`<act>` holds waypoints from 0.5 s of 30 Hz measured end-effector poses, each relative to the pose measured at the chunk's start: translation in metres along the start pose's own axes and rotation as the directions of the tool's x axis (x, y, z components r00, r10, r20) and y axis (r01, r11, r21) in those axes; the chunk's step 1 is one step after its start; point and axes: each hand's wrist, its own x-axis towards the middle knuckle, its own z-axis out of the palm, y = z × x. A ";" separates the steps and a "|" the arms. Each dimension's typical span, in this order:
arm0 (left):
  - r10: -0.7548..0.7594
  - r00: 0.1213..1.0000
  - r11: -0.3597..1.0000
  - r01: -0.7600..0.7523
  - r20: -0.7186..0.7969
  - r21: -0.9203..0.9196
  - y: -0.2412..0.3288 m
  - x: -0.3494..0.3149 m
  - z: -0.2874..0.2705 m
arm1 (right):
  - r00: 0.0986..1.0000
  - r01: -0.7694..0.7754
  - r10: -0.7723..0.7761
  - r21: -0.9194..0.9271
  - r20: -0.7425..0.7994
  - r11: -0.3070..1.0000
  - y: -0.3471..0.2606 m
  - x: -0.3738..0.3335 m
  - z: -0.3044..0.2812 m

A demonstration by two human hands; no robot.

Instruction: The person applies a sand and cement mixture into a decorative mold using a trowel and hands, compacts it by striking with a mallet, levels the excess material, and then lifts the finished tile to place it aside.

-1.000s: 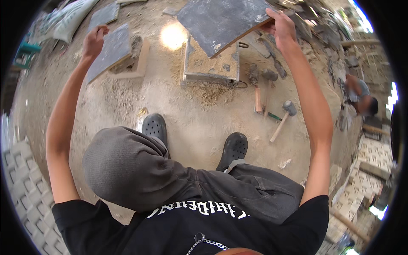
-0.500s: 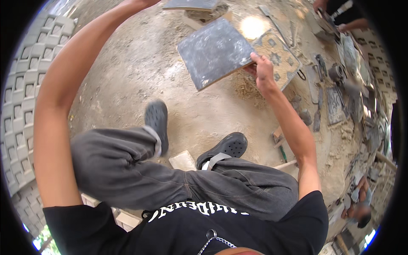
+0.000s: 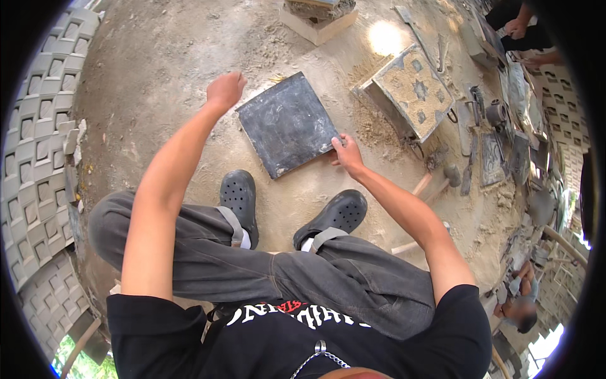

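A dark grey square slab (image 3: 287, 125), dusted with pale powder, is in front of me just beyond my feet. My right hand (image 3: 346, 153) grips its right corner, the thumb on top and the fingers underneath. Beside the slab's far left corner is my left hand (image 3: 225, 90), apart from it and curled closed. Its fingertips face away, so anything inside them is hidden. To the right of the slab, a square mould (image 3: 416, 95) with a star-patterned face is packed with sandy material.
A pale block with a slab on it (image 3: 319, 28) stands at the far side. Hand tools, a mallet (image 3: 451, 175) and a patterned plate (image 3: 494, 159) lie on the right. Openwork block walls (image 3: 47, 120) rise on the left. Other people are at the right rim.
The slab has come down and nearer to me, held by my right hand. My left hand has come back from the far edge toward the slab. My left foot has shifted slightly.
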 end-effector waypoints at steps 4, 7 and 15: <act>-0.068 0.994 0.975 0.086 0.089 -0.206 -0.010 -0.031 0.068 | 0.966 0.253 -0.196 -0.451 0.170 0.856 -0.014 -0.010 -0.022; -0.123 0.986 0.967 0.145 0.114 -0.209 0.001 -0.048 0.096 | 0.940 0.273 -0.146 -0.420 0.310 0.865 -0.014 -0.015 -0.055; -0.126 0.984 0.914 0.064 -0.128 -0.401 0.089 -0.020 0.098 | 0.997 -0.041 0.065 -0.471 0.034 0.881 0.006 -0.064 -0.200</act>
